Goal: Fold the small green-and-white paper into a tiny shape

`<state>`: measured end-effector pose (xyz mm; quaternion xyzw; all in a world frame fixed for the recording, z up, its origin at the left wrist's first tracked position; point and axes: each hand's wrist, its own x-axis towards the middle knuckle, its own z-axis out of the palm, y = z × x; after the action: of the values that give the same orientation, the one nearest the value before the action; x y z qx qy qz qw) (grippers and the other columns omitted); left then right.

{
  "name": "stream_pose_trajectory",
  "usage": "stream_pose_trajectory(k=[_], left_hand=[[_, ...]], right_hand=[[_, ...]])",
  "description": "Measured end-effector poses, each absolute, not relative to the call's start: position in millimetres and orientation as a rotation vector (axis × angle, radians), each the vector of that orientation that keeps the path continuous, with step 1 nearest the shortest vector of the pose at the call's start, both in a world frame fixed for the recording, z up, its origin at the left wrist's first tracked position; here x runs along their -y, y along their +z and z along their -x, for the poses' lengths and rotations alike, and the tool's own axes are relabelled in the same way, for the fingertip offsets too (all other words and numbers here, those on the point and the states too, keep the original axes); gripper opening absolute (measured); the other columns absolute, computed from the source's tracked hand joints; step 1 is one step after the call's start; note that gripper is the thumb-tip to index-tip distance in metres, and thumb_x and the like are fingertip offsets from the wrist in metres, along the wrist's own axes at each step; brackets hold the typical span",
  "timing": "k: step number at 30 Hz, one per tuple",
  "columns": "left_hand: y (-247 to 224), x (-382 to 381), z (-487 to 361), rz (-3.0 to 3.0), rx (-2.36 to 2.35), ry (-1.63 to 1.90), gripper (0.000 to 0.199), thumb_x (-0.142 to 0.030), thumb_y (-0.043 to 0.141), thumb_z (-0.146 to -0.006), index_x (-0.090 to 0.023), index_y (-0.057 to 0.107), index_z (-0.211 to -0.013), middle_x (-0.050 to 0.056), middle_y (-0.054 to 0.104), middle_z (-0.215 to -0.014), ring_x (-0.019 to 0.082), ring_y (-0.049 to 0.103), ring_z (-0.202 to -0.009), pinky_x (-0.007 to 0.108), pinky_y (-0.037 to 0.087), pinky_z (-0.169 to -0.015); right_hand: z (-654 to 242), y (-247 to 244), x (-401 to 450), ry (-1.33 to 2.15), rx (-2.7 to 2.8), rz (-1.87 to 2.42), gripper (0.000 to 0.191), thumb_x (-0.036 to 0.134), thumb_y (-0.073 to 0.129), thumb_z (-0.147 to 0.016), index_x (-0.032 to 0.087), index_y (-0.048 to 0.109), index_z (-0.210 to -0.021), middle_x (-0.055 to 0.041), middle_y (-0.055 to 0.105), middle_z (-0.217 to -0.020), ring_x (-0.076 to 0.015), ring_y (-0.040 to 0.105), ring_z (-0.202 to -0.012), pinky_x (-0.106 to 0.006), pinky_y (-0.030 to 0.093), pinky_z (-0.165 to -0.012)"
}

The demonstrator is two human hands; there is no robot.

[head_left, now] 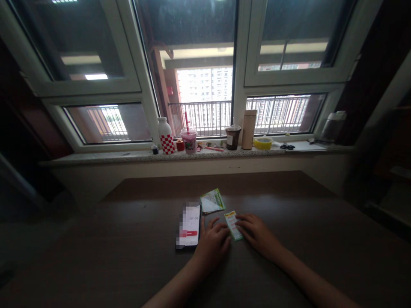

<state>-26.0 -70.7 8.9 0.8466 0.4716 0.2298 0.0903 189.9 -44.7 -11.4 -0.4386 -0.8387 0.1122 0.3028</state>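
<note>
A small printed card or paper slip [233, 224], green-edged with a yellow top strip, lies on the brown table [144, 273]. My right hand [255, 233] rests at its right side, fingertips on its edge, fingers stretched out. On the other side my left hand [213, 239] lies on the table with its fingers apart and slightly bent, close to the slip's left edge. A phone [192, 226] with a lit screen lies just left of my left hand. Behind the hands sits a green and white printed sheet or packet [212, 201].
Along the windowsill [128, 157] stand a red-checked white bottle [167, 139], a pink drink cup [189, 141], a dark drink cup [232, 139], a tan thermos [248, 130], a yellow tape roll [262, 143] and black scissors [287, 146]. Windows rise behind it.
</note>
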Motion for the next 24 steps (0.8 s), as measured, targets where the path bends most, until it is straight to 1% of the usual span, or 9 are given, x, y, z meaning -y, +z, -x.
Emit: stream_pose_trajectory(k=[5, 12, 18, 24], left_hand=[[8.0, 70.2, 26.2, -2.514, -1.453, 0.673, 0.026, -0.025, 0.054, -0.089, -0.031, 0.064, -0.113, 0.001, 0.064, -0.12, 0.031, 0.042, -0.13, 0.069, 0.015, -0.111], [8.7, 70.4, 26.0, -2.528, -1.45, 0.658, 0.026, -0.027, 0.052, -0.09, -0.03, 0.064, -0.113, 0.002, 0.064, -0.122, 0.032, 0.041, -0.13, 0.071, 0.014, -0.111], [3.3, 68.0, 27.2, -2.542, -1.465, 0.633, 0.033, -0.034, 0.05, -0.091, -0.032, 0.058, -0.123, 0.001, 0.059, -0.13, 0.032, 0.038, -0.133, 0.07, 0.014, -0.111], [1.5, 68.0, 27.1, -2.547, -1.472, 0.604, 0.034, -0.036, 0.049, -0.092, -0.033, 0.057, -0.124, 0.0, 0.059, -0.132, 0.032, 0.037, -0.134, 0.07, 0.013, -0.112]], right_hand=[[-189.5, -11.8, 44.4, 0.307, 2.241, 1.166, 0.028, 0.023, 0.046, -0.093, 0.025, 0.066, -0.112, -0.0079, 0.06, -0.127, -0.0227, 0.053, -0.116, -0.042, 0.042, -0.101], [-187.6, -9.8, 46.2, 0.284, 2.236, 1.153, 0.027, 0.024, 0.047, -0.093, 0.026, 0.067, -0.112, -0.0073, 0.061, -0.126, -0.0224, 0.053, -0.116, -0.041, 0.042, -0.101], [-187.2, -13.3, 44.0, 0.259, 2.233, 1.129, 0.027, 0.024, 0.047, -0.093, 0.025, 0.067, -0.112, -0.0078, 0.061, -0.125, -0.0227, 0.053, -0.115, -0.041, 0.044, -0.1], [-187.0, -10.5, 45.7, 0.268, 2.247, 1.149, 0.026, 0.025, 0.048, -0.093, 0.025, 0.067, -0.111, -0.0066, 0.061, -0.126, -0.0229, 0.052, -0.116, -0.041, 0.043, -0.101]])
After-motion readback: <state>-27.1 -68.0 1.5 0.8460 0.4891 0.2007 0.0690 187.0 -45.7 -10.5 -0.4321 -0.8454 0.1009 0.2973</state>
